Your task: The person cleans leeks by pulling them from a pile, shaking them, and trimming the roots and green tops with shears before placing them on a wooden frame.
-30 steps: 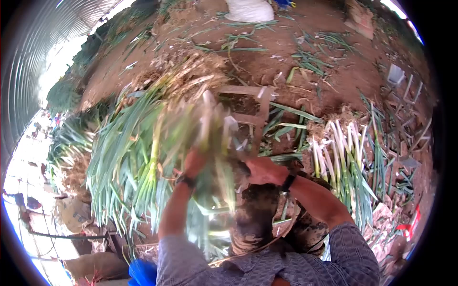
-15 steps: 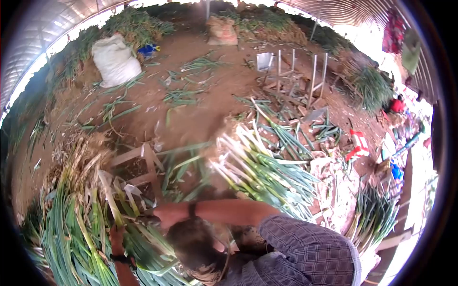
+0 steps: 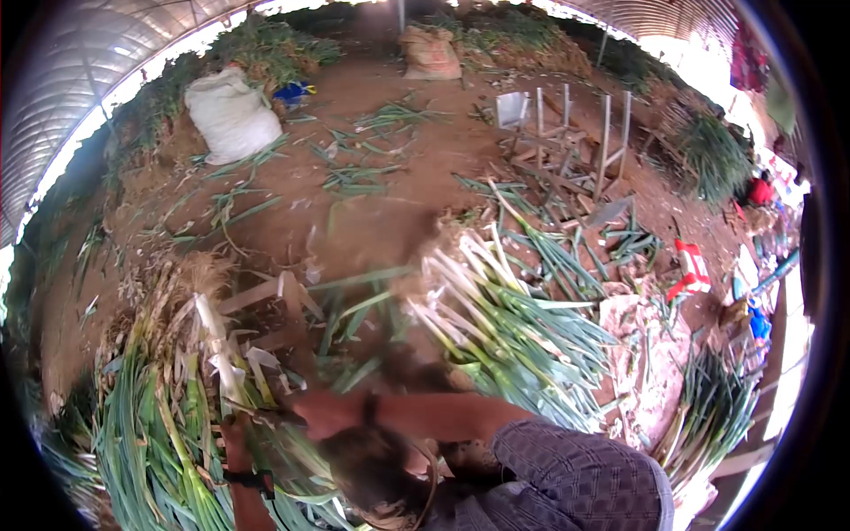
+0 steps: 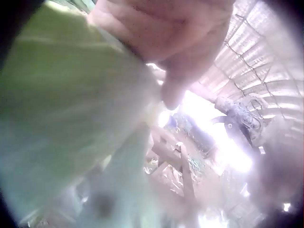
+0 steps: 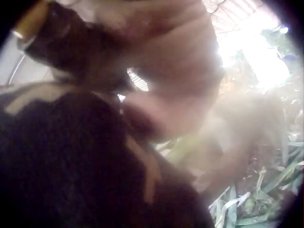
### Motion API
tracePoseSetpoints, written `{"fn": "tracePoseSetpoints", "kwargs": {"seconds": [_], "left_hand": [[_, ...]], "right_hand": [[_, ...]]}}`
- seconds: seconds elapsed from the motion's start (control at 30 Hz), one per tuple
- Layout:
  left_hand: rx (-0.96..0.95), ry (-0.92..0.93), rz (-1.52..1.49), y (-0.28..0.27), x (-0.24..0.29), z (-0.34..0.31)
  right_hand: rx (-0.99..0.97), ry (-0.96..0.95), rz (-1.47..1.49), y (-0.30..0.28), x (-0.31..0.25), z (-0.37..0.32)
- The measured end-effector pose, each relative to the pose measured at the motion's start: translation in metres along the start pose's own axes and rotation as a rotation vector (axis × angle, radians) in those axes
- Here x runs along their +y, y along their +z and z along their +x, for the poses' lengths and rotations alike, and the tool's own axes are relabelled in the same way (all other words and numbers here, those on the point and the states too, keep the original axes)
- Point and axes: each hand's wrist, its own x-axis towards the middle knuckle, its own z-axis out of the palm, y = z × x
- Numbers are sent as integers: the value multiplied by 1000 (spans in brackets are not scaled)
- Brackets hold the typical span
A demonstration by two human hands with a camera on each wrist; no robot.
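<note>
My left hand (image 3: 235,441) grips a leek (image 3: 211,319) around its green part, white stem and roots pointing away from me. Broad leek leaves (image 4: 61,104) fill much of the left wrist view, beside the thumb. My right hand (image 3: 317,414) is close to the leek's stem, fingers curled round a dark, wrapped handle (image 5: 71,45). In the left wrist view this tool shows a dark blade and a pivot, like pruning shears (image 4: 237,124). Under the left hand lies a large heap of leeks (image 3: 133,442).
A wooden frame (image 3: 292,310) stands just beyond my hands. To its right lies a bundle of leeks (image 3: 496,319) with white stems. A white sack (image 3: 232,119), a tan sack (image 3: 431,53) and upturned stools (image 3: 567,142) stand farther off. Cut leaves (image 3: 359,180) litter the earth floor.
The head view has swung right and up since one second ago. The blurred leeks at my hands have given way to one distinct leek, which my left hand has shifted slightly over the last half second.
</note>
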Motion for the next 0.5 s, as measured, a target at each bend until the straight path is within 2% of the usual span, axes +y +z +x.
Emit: {"fn": "tracePoseSetpoints", "kwargs": {"seconds": [0.07, 0.1, 0.2, 0.3, 0.4, 0.47, 0.5], "left_hand": [[-42, 128, -96, -8, -8, 7], [-67, 193, -145, -5, -1, 5], [-205, 223, -267, -3, 23, -14], [-73, 27, -371, 3, 32, -6], [-5, -81, -323, -16, 10, 14], [-265, 10, -438, -13, 12, 10], [-361, 55, -491, -19, 22, -6]], "right_hand": [[172, -79, -33, 14, 11, 5], [163, -73, -28, 14, 12, 6], [132, -71, -29, 17, 19, 8], [79, -58, -59, 24, 32, 9], [50, -26, -68, 2, 13, -4], [83, -87, -15, -17, -7, -22], [163, -80, 66, -11, 4, -18]]}}
